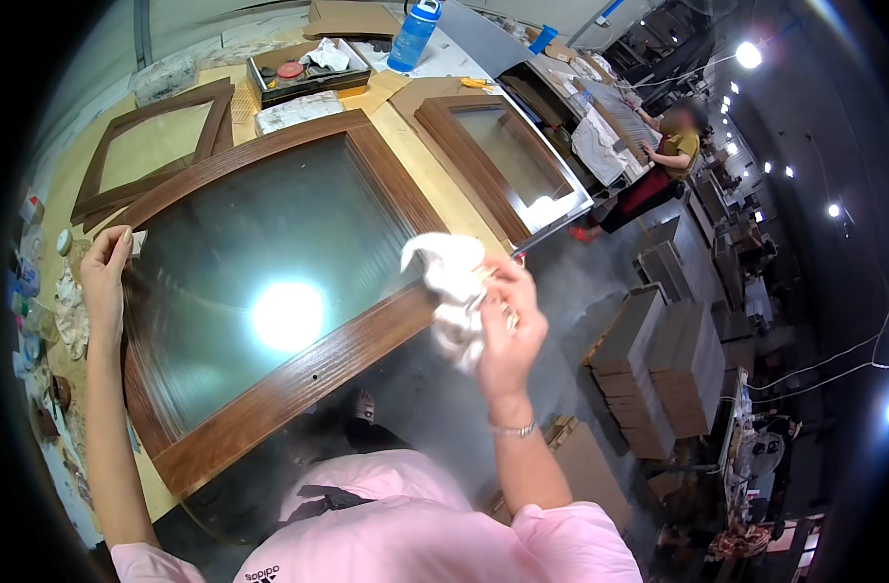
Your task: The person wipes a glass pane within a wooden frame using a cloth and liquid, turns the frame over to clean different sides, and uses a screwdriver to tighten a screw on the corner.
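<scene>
Pink shirt fabric (396, 525) sits closest, filling the lower edge between the person's two forearms. Ahead of it, between the hands, lies the wood-framed glass panel (260, 223), resting on a worktable (399, 146) with a bright lamp reflected in its glass. The left hand (107, 262) is at the panel's left edge, thumb and fingers pinched together on a small pale pad (137, 243). The right hand (511, 321) is clamped on a bunched white cloth (454, 282), blurred, which hides the panel's corner nearest that hand; whether cloth and wood touch, one cannot tell.

Just left of the left hand, a crumpled rag (71, 311) and several small bottles (27, 277) crowd the table's side. Beyond the same hand, close past the panel's far edge, lie stacked empty wooden frames (93, 180). Farther ahead, between the two hands' lines of reach, stand an open box (308, 87) with a red lid (290, 70) and rag inside, a white wrapped packet (299, 112) and a blue bottle (414, 37). Straight beyond the right hand is a smaller glazed wooden frame (508, 160). Well to the right of that hand rise stacks of boards (649, 369), and farther off a co-worker (670, 160) stands at another bench.
</scene>
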### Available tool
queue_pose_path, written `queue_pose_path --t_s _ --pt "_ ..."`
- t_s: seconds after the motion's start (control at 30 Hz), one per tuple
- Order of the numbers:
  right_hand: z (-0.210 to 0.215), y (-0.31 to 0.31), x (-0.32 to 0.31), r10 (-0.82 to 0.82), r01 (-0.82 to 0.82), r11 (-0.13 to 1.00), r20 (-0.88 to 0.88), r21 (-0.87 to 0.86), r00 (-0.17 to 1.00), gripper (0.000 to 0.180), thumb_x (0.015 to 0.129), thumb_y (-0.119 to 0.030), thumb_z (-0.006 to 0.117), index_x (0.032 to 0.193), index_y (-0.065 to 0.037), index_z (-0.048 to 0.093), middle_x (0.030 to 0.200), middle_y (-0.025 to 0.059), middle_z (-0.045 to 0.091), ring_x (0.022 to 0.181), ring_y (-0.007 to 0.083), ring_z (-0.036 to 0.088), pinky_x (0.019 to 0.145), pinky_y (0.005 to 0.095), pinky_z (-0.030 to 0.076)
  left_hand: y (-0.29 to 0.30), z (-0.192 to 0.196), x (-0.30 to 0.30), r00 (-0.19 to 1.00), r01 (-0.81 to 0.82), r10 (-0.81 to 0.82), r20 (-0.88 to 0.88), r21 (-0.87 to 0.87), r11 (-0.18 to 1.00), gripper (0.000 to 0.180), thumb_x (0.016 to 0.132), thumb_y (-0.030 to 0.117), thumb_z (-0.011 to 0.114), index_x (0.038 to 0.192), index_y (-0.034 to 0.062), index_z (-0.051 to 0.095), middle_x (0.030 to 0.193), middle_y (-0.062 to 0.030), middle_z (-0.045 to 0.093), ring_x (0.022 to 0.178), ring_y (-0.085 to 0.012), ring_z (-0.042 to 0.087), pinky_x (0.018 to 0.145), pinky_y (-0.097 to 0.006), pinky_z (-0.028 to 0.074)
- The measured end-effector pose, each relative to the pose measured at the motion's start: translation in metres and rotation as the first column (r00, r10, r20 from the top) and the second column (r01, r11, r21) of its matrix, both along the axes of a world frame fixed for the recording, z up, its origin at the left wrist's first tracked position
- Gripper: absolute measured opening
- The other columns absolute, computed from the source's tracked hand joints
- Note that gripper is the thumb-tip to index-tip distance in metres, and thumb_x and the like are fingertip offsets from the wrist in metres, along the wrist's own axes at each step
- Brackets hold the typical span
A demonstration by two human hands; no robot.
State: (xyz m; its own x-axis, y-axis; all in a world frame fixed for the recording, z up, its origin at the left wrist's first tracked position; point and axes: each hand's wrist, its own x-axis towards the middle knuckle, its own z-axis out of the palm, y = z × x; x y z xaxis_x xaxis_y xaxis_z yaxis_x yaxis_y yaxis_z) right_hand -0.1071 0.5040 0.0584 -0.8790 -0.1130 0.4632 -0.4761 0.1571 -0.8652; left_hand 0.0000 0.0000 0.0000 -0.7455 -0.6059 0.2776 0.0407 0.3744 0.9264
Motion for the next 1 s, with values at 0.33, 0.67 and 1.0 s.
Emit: queue_pose_path --t_s 0.33,0.67,1.0 --pt "-0.037 -0.129 0.127 0.568 -0.487 0.821 -0.345 0.298 0.747 0.013 0.077 0.0 0.066 0.089 -0.002 0.062 0.11 0.02 0.065 0.108 0.0406 0.062 0.099 0.0505 0.05 0.01 0.003 -0.009 1.0 -0.006 0.005 0.023 0.039 0.999 0.016 0.099 0.018 0.063 0.104 0.0038 0.069 0.085 0.007 0.06 0.075 -0.0027 0.049 0.067 -0.019 0.037" --pt "-0.031 -0.13 0.102 0.543 -0.419 0.836 -0.427 0.354 0.723 0.014 0.077 0.002 0.068 0.091 0.005 0.064 0.101 0.0229 0.065 0.092 0.0408 0.066 0.081 0.0491 0.056 0.036 0.016 -0.016 0.996 -0.071 0.067 -0.059 -0.063 0.995 0.016 0.092 0.015 0.067 0.096 0.0 0.072 0.083 -0.0007 0.069 0.079 -0.008 0.06 0.073 -0.024 0.048" --pt "-0.043 -0.178 0.162 0.741 -0.55 0.671 -0.451 0.498 0.497 0.025 0.066 -0.011 0.068 0.087 0.001 0.064 0.106 0.0175 0.065 0.103 0.035 0.065 0.087 0.0472 0.057 0.036 0.019 -0.013 0.993 -0.099 0.093 -0.078 -0.078 0.992 0.019 0.089 0.02 0.07 0.093 0.0014 0.072 0.079 -0.0053 0.072 0.071 -0.011 0.065 0.069 -0.026 0.051"
